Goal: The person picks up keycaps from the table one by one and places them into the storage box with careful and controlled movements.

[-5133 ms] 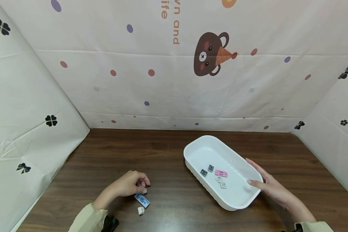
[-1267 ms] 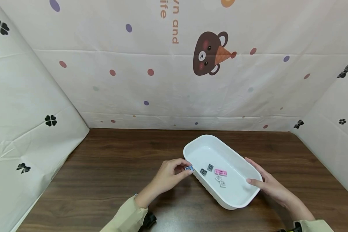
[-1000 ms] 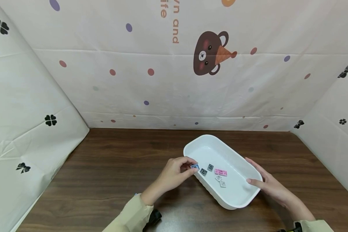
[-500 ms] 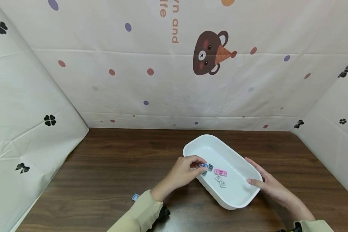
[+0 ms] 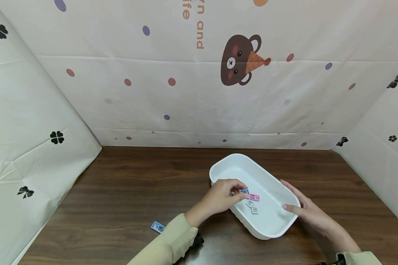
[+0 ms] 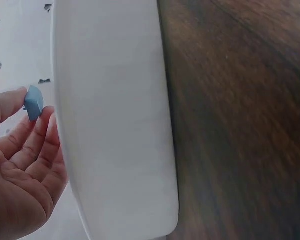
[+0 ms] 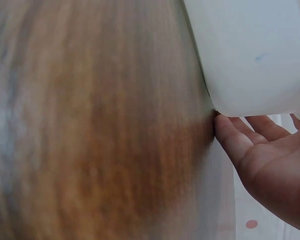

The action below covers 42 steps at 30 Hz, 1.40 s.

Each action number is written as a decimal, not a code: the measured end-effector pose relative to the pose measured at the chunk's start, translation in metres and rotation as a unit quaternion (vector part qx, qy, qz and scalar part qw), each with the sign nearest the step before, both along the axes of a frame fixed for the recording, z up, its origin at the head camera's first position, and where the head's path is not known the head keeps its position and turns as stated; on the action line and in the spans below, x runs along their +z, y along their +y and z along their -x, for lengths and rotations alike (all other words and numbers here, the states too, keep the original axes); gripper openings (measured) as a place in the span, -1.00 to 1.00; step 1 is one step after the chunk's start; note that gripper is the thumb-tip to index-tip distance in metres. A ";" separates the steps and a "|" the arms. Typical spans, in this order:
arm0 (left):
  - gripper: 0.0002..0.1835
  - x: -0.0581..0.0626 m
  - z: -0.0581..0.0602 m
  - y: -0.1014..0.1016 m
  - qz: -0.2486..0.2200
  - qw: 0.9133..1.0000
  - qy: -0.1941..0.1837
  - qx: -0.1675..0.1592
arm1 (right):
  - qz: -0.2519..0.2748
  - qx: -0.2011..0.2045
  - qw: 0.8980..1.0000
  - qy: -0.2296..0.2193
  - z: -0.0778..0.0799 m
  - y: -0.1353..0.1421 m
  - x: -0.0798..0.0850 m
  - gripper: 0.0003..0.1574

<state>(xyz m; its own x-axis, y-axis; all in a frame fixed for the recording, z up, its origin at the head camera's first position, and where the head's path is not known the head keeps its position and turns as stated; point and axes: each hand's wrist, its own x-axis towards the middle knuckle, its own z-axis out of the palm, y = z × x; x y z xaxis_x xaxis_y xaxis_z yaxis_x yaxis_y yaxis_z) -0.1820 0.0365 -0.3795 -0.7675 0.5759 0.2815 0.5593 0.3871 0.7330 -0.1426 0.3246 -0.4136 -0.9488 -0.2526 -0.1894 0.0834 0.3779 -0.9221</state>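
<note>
We see the left hand [image 5: 220, 195] over the white tub [image 5: 272, 229]. Its thumb and fingertips pinch a small blue block [image 5: 244, 191]. From the head camera, the small blue block is over the inside of the tub and looks right next to a pink block [image 5: 254, 197]. We cannot tell if the two touch.

Near the pink block, two little white tiles, an upper one [image 5: 250, 203] and a lower one [image 5: 255, 210], lie flat on the tub's floor. A dark tile [image 5: 231, 194] peeks out between the left hand's fingers, so we see just a bit of it.

The right hand [image 5: 306, 211] grips the other end of the tub. Its thumb is over the rim on the inside, and its fingers are on the outside.

The tub sits at a slant on the brown wooden counter [image 5: 146, 184]. On the counter, a second blue block [image 5: 158, 226] lies beside the pale left sleeve [image 5: 172, 239]. Behind it all, we see a white cloth [image 5: 192, 103] with dots and a sideways brown bear [image 5: 235, 60].
</note>
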 end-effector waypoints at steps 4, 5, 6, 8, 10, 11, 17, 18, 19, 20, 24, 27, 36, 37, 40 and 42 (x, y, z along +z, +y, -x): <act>-0.82 -0.002 0.000 0.006 0.035 0.999 0.039 -0.002 | 0.000 0.001 1.000 0.003 0.000 0.000 0.000 -0.09; -0.82 -0.003 0.000 0.007 0.043 0.998 0.046 -0.002 | 0.000 0.001 1.000 0.005 0.000 0.000 0.000 -0.10; -0.81 -0.003 0.000 0.009 0.053 0.997 0.055 -0.001 | 0.000 0.002 1.000 0.007 0.000 0.000 0.000 -0.10; -0.80 -0.004 0.000 0.011 0.069 0.996 0.063 -0.001 | 0.002 0.003 1.000 0.007 -0.001 0.000 0.000 -0.10; -0.80 -0.003 0.000 0.013 0.085 0.994 0.069 0.000 | 0.001 0.003 1.000 0.004 -0.001 0.000 0.000 -0.10; -0.79 -0.003 0.000 0.014 0.092 0.993 0.068 0.001 | 0.001 0.002 1.000 0.003 -0.001 0.000 0.000 -0.10; -0.78 -0.003 0.000 0.015 0.127 0.988 0.086 0.007 | -0.008 -0.007 1.000 0.002 0.001 -0.001 0.001 -0.09; -0.78 -0.004 0.000 0.015 0.129 0.987 0.092 0.007 | -0.009 -0.008 1.000 0.003 0.001 -0.001 0.001 -0.09; -0.78 -0.004 0.000 0.015 0.133 0.986 0.100 0.007 | -0.009 -0.009 1.000 0.004 0.001 -0.001 0.001 -0.09; -0.79 -0.003 0.000 0.015 0.135 0.985 0.107 0.006 | -0.010 -0.009 1.000 0.007 0.001 -0.001 0.001 -0.09; -0.78 -0.002 -0.001 0.014 0.155 0.978 0.142 -0.001 | -0.009 -0.008 1.000 0.008 0.000 -0.001 0.000 -0.09; -0.76 -0.002 -0.002 0.013 0.176 0.969 0.171 -0.006 | -0.009 -0.005 1.000 0.007 0.000 -0.001 0.000 -0.09; -0.66 -0.005 -0.006 0.010 0.256 0.930 0.262 -0.021 | -0.015 -0.009 1.000 0.002 0.000 -0.001 0.001 -0.09; -0.64 -0.006 -0.007 0.010 0.263 0.927 0.266 -0.022 | -0.015 -0.009 1.000 0.002 0.000 -0.001 0.001 -0.09; -0.61 -0.005 -0.009 0.009 0.287 0.920 0.264 -0.022 | -0.020 -0.011 1.000 0.001 0.000 -0.001 0.001 -0.08; -0.59 -0.005 -0.011 0.008 0.300 0.918 0.257 -0.021 | -0.023 -0.012 1.000 0.002 0.000 -0.001 0.002 -0.09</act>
<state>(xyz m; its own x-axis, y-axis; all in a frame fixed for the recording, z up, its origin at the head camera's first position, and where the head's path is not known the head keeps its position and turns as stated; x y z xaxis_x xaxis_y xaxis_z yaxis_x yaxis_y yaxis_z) -0.1708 0.0443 -0.3846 -0.5946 0.7725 0.2231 0.7962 0.6043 0.0293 -0.1426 0.3232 -0.4120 -0.9551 -0.2210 -0.1973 0.0900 0.4180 -0.9040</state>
